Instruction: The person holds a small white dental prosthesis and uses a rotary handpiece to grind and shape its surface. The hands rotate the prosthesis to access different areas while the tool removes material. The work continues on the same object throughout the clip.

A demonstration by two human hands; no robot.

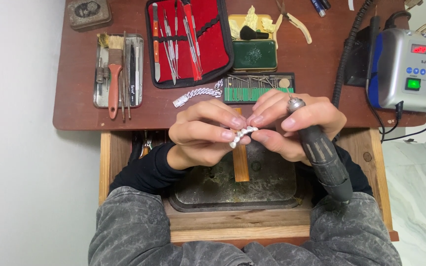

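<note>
Lower frame: grey sleeves, an open wooden drawer (242,224) with a dark tray. At frame centre, our left hand (204,132) pinches a short silver chain piece (241,135) between thumb and fingertips. Our right hand (292,124) pinches its other end while gripping a dark rotary handpiece (324,162). Beyond, upper centre: green bur rack (258,88), red tool case (189,40). Upper right: grey control box (410,66).

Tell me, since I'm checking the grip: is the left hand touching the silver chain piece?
Touching. The head view shows the left hand pinching the silver chain piece between thumb and fingertip, no gap visible.
</note>
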